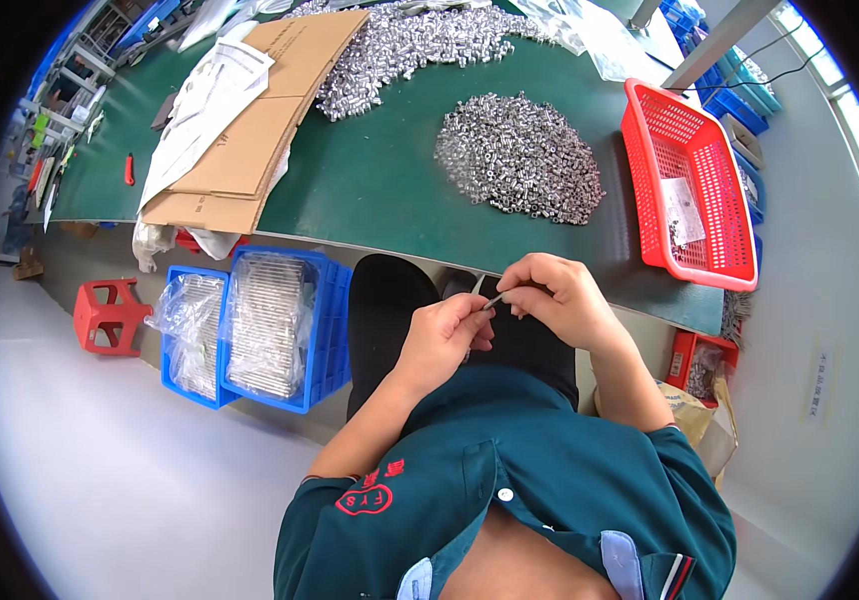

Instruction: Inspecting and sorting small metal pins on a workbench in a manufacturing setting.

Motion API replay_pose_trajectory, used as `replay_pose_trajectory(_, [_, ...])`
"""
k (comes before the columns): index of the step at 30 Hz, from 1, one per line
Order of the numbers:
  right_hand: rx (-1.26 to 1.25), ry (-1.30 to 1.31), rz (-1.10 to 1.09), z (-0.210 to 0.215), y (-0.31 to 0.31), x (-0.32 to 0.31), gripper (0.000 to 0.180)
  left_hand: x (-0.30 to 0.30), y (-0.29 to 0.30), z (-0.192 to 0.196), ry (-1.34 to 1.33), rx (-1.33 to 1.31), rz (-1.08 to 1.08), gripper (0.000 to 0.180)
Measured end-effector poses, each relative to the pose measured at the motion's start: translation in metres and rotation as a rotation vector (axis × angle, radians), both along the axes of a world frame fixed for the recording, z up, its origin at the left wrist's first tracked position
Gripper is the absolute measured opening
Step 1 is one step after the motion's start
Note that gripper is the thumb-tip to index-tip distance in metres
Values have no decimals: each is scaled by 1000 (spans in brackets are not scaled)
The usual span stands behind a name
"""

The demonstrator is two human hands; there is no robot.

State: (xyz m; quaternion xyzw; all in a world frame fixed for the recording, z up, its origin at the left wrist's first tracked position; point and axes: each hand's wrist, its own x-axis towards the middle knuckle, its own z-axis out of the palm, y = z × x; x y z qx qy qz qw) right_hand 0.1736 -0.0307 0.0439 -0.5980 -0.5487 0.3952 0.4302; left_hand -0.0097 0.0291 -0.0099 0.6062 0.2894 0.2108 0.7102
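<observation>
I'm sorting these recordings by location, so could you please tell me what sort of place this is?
Probably a small-parts workshop or factory: heaps of small metal parts lie on a green worktable, with filled blue crates standing beside it.

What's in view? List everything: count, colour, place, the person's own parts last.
Table: one, green, upper middle
Piles of small metal parts: two, silvery, on the table
Cardboard: at least one sheet, brown, table's left
Papers: several, white, on the cardboard
Small object: one, red, left of the cardboard
Basket: one, red, table's right end
Stool: one, red, floor at left
Crates: two, blue, right of the stool
Box: one, red, below the table's right end
Shirt: one, dark green, bottom middle
Thin piece: one, dark, above the lap
Left hand and right hand: two, bare, holding the thin piece
</observation>
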Motion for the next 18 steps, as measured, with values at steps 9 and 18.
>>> replay_pose_trajectory(9, [-100,74,12,-7,-3,-4,11,1,1,3,-40,-12,-47,14])
replay_pose_trajectory(18, [135,-444,-209,-17,11,14,22,-2,3,-3,-32,-128,56,14])
